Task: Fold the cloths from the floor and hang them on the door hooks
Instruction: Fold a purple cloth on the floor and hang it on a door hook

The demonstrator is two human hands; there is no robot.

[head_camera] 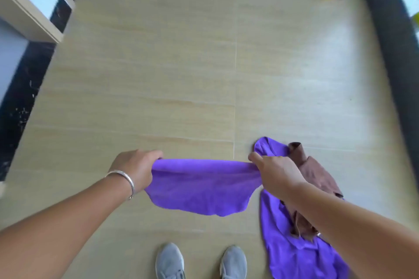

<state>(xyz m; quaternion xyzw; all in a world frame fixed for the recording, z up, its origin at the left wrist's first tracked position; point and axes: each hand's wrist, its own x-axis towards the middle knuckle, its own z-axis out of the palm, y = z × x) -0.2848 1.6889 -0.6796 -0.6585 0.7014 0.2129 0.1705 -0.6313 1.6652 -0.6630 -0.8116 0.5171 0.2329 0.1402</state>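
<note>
Fingers (156, 156) hidden in purple cloth (204, 186); pic blurry.

Both arms reached forward and down, left hand (136, 170) curled with knuckles up, right hand (275, 173) pinched with thumb forward, hands level and apart

I see my left hand (133, 169) and right hand (275, 174) each pinching a top corner of a purple cloth (204, 184), stretched between them above the tiled floor (181, 75). Another purple cloth (292, 253) lies on the floor at right, a brown cloth (314, 173) on top. My grey shoes (170, 261) show below.
</note>
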